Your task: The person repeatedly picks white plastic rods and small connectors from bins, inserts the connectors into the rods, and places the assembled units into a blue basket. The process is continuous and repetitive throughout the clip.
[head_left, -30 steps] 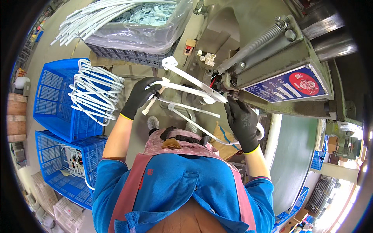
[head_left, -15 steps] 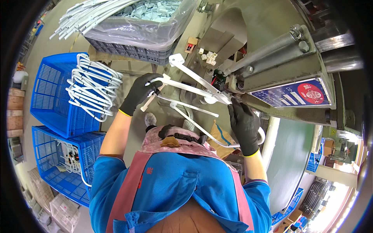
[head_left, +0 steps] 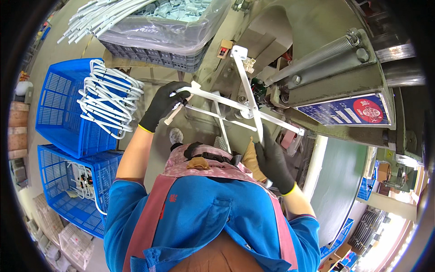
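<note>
White frame [head_left: 222,99], its bars [head_left: 245,81] crossed, beside the machine [head_left: 335,77]. The left hand [head_left: 166,106] grasps one bar's end; the right hand [head_left: 274,164] grips another's. Positioning the bars seems in hand; moving them calls for coordinated grips.

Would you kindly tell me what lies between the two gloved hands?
In the head view, a white tubular frame spans between the left hand and the right hand.

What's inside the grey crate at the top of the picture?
A clear plastic liner in the grey crate holds small pale pieces. Long white tubes lie over the left part, covering some of it; whatever is beneath the top layer cannot be seen.
</note>
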The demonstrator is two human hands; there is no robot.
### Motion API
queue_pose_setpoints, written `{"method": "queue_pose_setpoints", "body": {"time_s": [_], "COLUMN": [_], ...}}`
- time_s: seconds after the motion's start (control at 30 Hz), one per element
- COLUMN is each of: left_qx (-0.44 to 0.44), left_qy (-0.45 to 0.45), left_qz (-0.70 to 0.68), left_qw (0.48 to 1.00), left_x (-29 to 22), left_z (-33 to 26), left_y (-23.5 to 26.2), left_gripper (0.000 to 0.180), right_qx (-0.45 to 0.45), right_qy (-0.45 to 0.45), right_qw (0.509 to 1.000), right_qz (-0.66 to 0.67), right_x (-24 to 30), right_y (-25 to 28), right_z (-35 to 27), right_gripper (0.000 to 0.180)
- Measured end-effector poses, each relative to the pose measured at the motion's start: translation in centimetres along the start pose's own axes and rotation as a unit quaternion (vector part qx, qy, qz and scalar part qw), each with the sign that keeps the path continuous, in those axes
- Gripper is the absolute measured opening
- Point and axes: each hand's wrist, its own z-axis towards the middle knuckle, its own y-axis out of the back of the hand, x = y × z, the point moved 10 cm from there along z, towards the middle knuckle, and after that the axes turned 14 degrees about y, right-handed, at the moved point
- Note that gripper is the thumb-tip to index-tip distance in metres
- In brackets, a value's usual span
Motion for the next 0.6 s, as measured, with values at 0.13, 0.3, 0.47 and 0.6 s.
{"method": "queue_pose_setpoints", "body": {"time_s": [0.13, 0.3, 0.47, 0.6], "left_qx": [-0.185, 0.064, 0.223, 0.351], "left_qy": [-0.186, -0.05, -0.019, 0.003], "left_qz": [0.197, -0.15, -0.049, 0.074], "left_qw": [0.945, 0.985, 0.973, 0.934], "left_x": [-5.2, -2.7, -1.6, -2.5], "left_z": [-3.4, -6.8, -10.7, -13.1], "left_y": [0.7, -6.1, -14.7, -18.1], "left_gripper": [0.027, 0.04, 0.05, 0.06], "right_qx": [-0.038, -0.005, 0.013, 0.012], "right_qy": [-0.029, -0.06, -0.069, -0.044], "right_qw": [0.999, 0.998, 0.997, 0.998], "right_qz": [-0.001, -0.027, -0.027, -0.05], "right_x": [-1.5, -2.6, -3.0, -3.1], "right_y": [-1.7, -1.3, -1.5, -1.1], "right_z": [-1.3, -1.6, -1.5, -1.3], "right_gripper": [0.06, 0.058, 0.058, 0.059]}}
